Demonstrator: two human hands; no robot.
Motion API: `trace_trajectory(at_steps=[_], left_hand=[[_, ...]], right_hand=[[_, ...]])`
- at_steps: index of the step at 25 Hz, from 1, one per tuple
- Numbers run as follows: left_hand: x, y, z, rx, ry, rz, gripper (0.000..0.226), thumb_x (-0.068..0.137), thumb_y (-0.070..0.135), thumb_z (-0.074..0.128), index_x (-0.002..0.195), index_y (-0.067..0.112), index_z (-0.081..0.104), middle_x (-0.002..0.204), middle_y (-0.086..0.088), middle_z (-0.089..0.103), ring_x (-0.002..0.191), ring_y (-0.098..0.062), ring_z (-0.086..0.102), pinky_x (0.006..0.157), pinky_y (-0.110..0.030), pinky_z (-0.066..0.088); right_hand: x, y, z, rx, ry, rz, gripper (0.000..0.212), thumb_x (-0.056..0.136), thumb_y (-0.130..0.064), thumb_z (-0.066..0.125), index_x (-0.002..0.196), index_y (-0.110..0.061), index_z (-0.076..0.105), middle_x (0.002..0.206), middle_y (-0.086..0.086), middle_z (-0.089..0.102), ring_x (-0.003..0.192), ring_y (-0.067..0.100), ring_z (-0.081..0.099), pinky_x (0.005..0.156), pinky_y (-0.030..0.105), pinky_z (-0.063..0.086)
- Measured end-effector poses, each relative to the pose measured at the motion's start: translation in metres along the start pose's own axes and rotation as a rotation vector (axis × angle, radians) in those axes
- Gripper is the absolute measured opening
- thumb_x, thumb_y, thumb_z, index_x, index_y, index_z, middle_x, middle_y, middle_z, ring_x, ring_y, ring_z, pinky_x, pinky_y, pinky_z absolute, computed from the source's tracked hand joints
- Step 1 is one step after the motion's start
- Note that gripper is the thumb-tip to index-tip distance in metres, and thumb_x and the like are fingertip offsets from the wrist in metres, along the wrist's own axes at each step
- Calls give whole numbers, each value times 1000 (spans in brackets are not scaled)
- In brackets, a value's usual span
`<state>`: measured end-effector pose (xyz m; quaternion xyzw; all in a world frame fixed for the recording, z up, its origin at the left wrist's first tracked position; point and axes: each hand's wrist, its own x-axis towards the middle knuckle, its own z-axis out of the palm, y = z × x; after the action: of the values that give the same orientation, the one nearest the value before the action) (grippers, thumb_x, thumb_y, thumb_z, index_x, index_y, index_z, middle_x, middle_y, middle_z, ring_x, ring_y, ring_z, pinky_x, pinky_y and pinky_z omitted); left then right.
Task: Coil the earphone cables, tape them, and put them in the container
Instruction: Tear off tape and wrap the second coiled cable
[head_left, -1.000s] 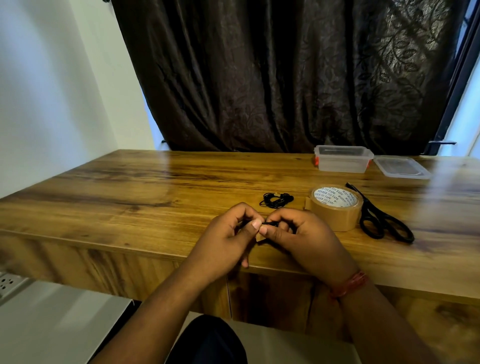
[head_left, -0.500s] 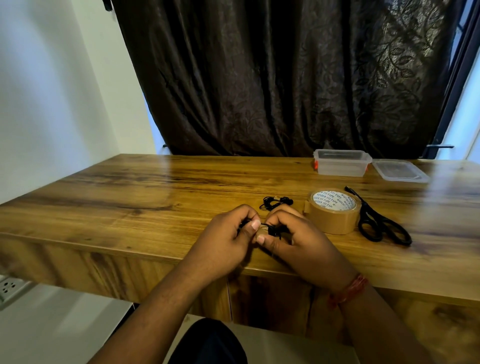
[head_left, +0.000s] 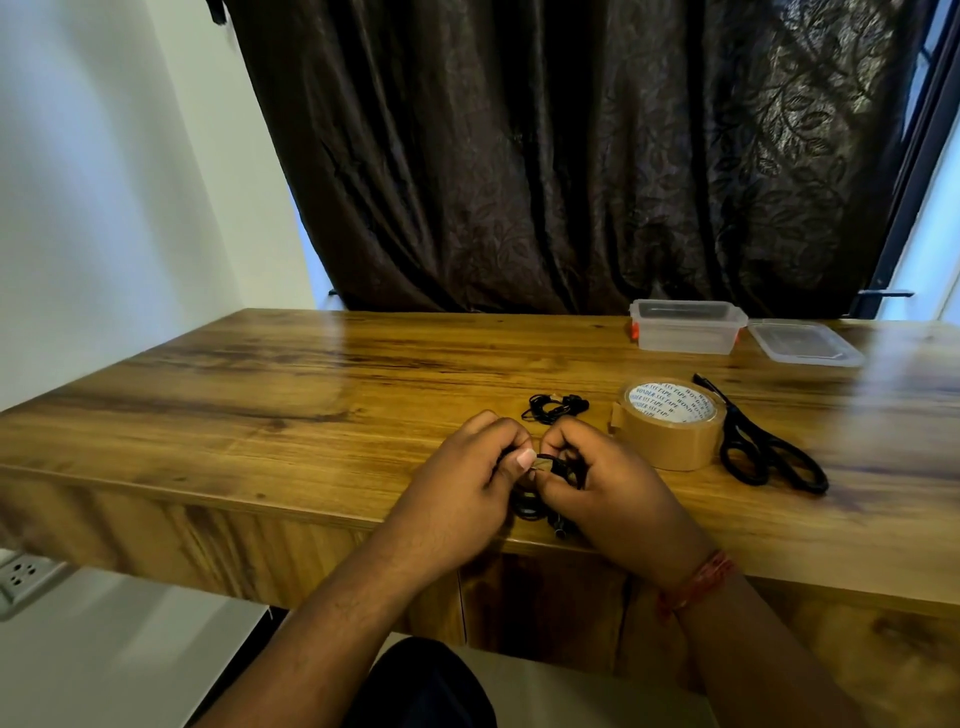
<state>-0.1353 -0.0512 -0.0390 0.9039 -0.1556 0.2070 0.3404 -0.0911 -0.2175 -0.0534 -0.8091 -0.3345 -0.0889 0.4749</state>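
**Two hands close together, fingers curled**

Both bare forearms reach forward from the bottom of the view and meet in the middle. The left hand (head_left: 457, 483) has its fingers bent, and its thumb tip points at the other hand. The right hand (head_left: 608, 483) is curled too, knuckles up. Both pinch a thin black earphone cable (head_left: 558, 467) between them. A red thread band (head_left: 696, 582) wraps the right wrist.
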Motion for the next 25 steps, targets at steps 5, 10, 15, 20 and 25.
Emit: trace_trajectory(at_steps=[5, 10, 15, 20, 25], left_hand=[[-1, 7, 0, -51, 16, 13, 12, 99, 22, 52, 88, 26, 53, 84, 12, 50, 61, -3, 52, 49, -15, 39], [-2, 7, 2, -32, 54, 69, 15, 98, 20, 54, 85, 26, 51, 81, 13, 50, 66, -1, 51, 53, -11, 36], [-4, 5, 6, 28, 94, 191, 7, 97, 23, 51, 90, 24, 53, 86, 13, 49, 79, -7, 50, 62, -22, 38], [-7, 7, 10, 11, 67, 281, 7, 99, 25, 49, 97, 26, 55, 95, 14, 51, 85, -5, 54, 67, -23, 45], [-10, 4, 12, 36, 65, 297, 9, 98, 23, 51, 101, 31, 55, 97, 22, 46, 86, -2, 54, 67, -25, 46]], right_hand=[[1, 0, 1, 83, 41, 60, 13, 90, -18, 65, 93, -24, 54, 64, -1, 60, 54, 5, 51, 50, 29, 42], [5, 5, -3, 252, -64, 132, 10, 88, -20, 68, 96, -14, 70, 89, 7, 72, 83, 22, 69, 75, 43, 55], [3, 7, -18, 692, -228, 222, 33, 77, -17, 63, 100, 5, 64, 94, 14, 62, 92, 22, 59, 83, 35, 45], [5, 8, -18, 843, -173, 275, 14, 86, -17, 64, 90, -4, 66, 83, 9, 64, 84, 18, 60, 78, 30, 46], [2, 11, -17, 790, -173, 203, 4, 88, -11, 63, 88, -7, 63, 84, 7, 66, 85, 16, 64, 81, 27, 50]])
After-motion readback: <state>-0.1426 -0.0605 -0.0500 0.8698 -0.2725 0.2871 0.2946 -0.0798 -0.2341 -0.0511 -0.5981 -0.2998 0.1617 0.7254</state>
